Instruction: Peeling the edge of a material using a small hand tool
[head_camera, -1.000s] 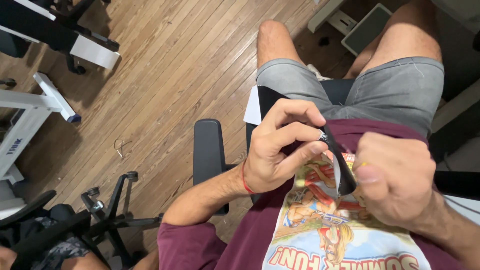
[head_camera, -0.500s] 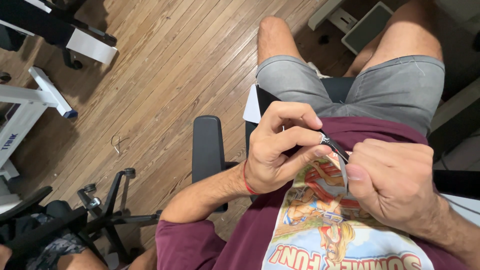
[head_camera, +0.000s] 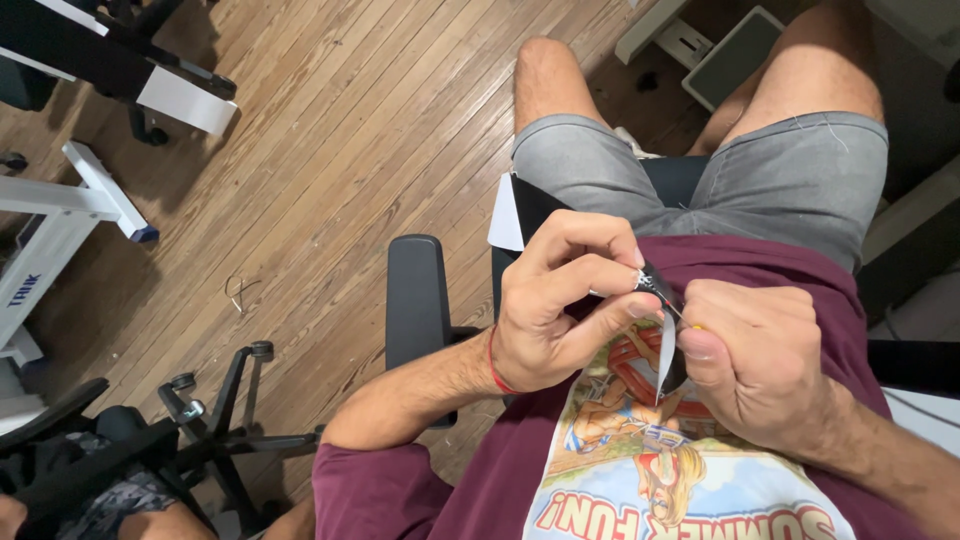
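Wooden floor (head_camera: 330, 150) below, black armrest (head_camera: 415, 300) and chair base (head_camera: 225, 420) off to the side. Left hand (head_camera: 560, 300) pinches a thin black strip (head_camera: 665, 345) over the maroon shirt (head_camera: 760, 275); right hand (head_camera: 755, 365), fisted, grips its other side, hiding part.

Worn plank wood floor (head_camera: 330, 150), matt grey denim shorts (head_camera: 800, 180); maroon cotton shirt (head_camera: 760, 275), glossy black strip (head_camera: 668, 355)
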